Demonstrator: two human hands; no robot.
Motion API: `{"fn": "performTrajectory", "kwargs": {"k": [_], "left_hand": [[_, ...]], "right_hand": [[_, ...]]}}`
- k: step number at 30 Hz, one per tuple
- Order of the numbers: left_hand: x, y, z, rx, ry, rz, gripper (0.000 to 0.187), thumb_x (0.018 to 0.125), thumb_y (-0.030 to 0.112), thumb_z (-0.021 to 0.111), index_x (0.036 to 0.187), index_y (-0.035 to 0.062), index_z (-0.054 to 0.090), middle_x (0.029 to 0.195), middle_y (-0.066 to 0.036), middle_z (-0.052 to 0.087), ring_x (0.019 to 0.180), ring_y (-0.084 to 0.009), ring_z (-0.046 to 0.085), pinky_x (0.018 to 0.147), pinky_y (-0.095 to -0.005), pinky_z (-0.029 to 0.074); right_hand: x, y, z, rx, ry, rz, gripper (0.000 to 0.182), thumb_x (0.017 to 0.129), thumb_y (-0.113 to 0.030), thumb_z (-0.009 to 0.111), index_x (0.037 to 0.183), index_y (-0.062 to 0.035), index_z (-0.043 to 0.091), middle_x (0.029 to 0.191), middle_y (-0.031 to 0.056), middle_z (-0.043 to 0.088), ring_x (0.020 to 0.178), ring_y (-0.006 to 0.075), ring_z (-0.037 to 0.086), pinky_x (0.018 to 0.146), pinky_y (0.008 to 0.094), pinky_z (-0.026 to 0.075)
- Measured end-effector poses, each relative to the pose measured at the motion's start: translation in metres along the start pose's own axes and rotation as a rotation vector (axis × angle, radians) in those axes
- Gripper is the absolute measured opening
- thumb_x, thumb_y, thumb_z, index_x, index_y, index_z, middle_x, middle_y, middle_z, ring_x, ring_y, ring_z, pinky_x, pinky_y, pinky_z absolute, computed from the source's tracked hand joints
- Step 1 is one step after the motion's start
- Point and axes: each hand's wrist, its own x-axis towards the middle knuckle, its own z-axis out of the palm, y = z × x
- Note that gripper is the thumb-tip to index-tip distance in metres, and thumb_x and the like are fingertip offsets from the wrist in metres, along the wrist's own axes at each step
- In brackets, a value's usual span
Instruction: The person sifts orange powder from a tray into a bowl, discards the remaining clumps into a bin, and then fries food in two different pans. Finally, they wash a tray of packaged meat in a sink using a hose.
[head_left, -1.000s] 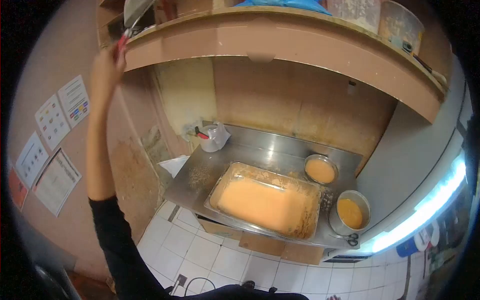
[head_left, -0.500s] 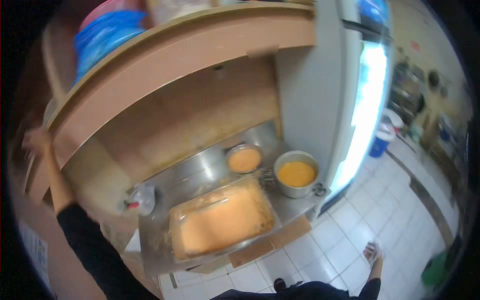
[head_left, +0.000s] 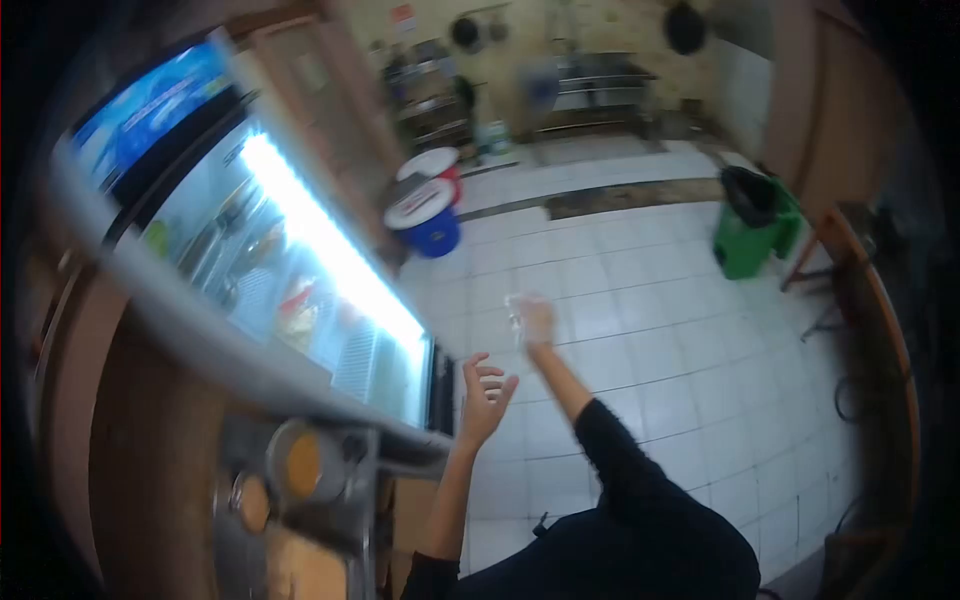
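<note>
My left hand is raised in front of my body, fingers apart and slightly curled, with nothing in it. Just beyond it and to the right, my right hand is blurred by motion, with something thin and clear at its fingers; how the fingers sit on it cannot be made out. Left of both hands stands a lit glass-door fridge. On the metal counter at the lower left are a pot of orange liquid, a smaller round bowl of orange food and a large tray of orange food.
White floor tiles spread ahead. Buckets with white lids, one blue, stand beyond the fridge. A green bin is at the right, near an orange-edged table. A metal stove stand is by the back wall.
The view has swung right, from the counter to the fridge and floor. My left hand has left the shelf edge and come in front of my body, near my right hand, which has risen.
</note>
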Motion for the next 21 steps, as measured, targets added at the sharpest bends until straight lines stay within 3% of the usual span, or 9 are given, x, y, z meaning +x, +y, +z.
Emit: {"fn": "performTrajectory", "kwargs": {"k": [2,3,6,9,11,15,17,18,21], "left_hand": [[0.064,0.003,0.093,-0.110,-0.086,0.060,0.040,0.085,0.019,0.059,0.114,0.0051,0.036,0.087,-0.011,0.054,0.067,-0.0170,0.060,0.057,-0.0268,0.048],[0.093,0.006,0.142,-0.165,-0.117,0.088,0.029,0.087,0.016,0.056,0.108,0.0058,0.038,0.073,-0.009,0.059,0.065,-0.0168,0.061,0.055,-0.0263,0.048],[0.145,0.012,0.268,-0.656,-0.268,-0.113,0.033,0.080,0.009,0.062,0.103,0.0060,0.038,0.064,-0.009,0.057,0.054,-0.0149,0.059,0.048,-0.0246,0.047],[0.206,0.018,0.384,-0.223,-0.263,0.007,0.039,0.072,0.003,0.065,0.100,0.0070,0.039,0.056,-0.008,0.055,0.048,-0.0128,0.057,0.043,-0.0236,0.046],[0.242,0.043,0.446,-0.125,-0.311,0.122,0.038,0.063,0.005,0.073,0.091,0.0063,0.047,0.055,-0.006,0.055,0.046,-0.0103,0.055,0.042,-0.0231,0.043],[0.315,0.051,0.611,-0.216,-0.575,0.275,0.027,0.056,0.011,0.079,0.072,0.0044,0.057,0.057,-0.003,0.056,0.050,-0.0088,0.054,0.046,-0.0229,0.042],[0.349,0.058,0.695,-0.342,-0.616,0.311,0.026,0.056,0.011,0.079,0.069,0.0041,0.058,0.057,-0.003,0.056,0.052,-0.0086,0.054,0.048,-0.0232,0.043],[0.373,0.079,0.728,-0.396,-0.690,0.296,0.023,0.055,0.011,0.079,0.067,0.0039,0.062,0.059,-0.004,0.059,0.052,-0.0088,0.055,0.049,-0.0230,0.044],[0.445,0.135,0.826,-0.436,-0.877,0.214,0.017,0.056,0.010,0.077,0.067,0.0041,0.065,0.057,-0.005,0.061,0.052,-0.0096,0.056,0.050,-0.0228,0.044]], "right_hand": [[0.042,0.008,-0.032,0.429,0.071,0.135,0.018,0.074,-0.020,0.063,0.065,-0.0068,0.055,0.056,0.0058,0.054,0.047,0.0133,0.048,0.045,0.0284,0.038],[0.053,-0.001,-0.076,0.605,0.041,0.204,0.020,0.072,-0.021,0.064,0.063,-0.0065,0.054,0.055,0.0079,0.053,0.045,0.0146,0.047,0.045,0.0296,0.038],[0.134,0.096,-0.182,-0.612,0.494,-0.664,0.024,0.075,-0.024,0.058,0.061,-0.0047,0.056,0.058,0.0131,0.056,0.054,0.0290,0.055,0.051,0.0376,0.042],[0.172,0.132,-0.289,0.093,0.531,0.078,0.019,0.065,-0.019,0.065,0.064,-0.0072,0.051,0.059,0.0099,0.048,0.056,0.0195,0.051,0.050,0.0361,0.040],[0.177,0.169,-0.334,-0.155,0.604,0.130,0.021,0.065,-0.020,0.066,0.065,-0.0069,0.049,0.061,0.0100,0.048,0.060,0.0209,0.051,0.053,0.0373,0.040],[0.214,0.174,-0.446,0.024,0.965,0.297,0.021,0.068,-0.019,0.064,0.069,-0.0062,0.047,0.063,0.0109,0.047,0.062,0.0217,0.049,0.056,0.0375,0.040],[0.249,0.199,-0.496,-0.112,1.078,0.245,0.021,0.073,-0.020,0.062,0.070,-0.0060,0.046,0.065,0.0093,0.047,0.062,0.0194,0.048,0.056,0.0362,0.040],[0.276,0.214,-0.521,-0.174,1.111,0.221,0.021,0.075,-0.020,0.061,0.070,-0.0058,0.046,0.065,0.0085,0.047,0.062,0.0183,0.047,0.055,0.0355,0.040],[0.353,0.249,-0.608,0.141,1.012,0.272,0.021,0.081,-0.021,0.055,0.084,-0.0058,0.040,0.071,0.0055,0.044,0.067,0.0164,0.045,0.060,0.0315,0.038]]}}
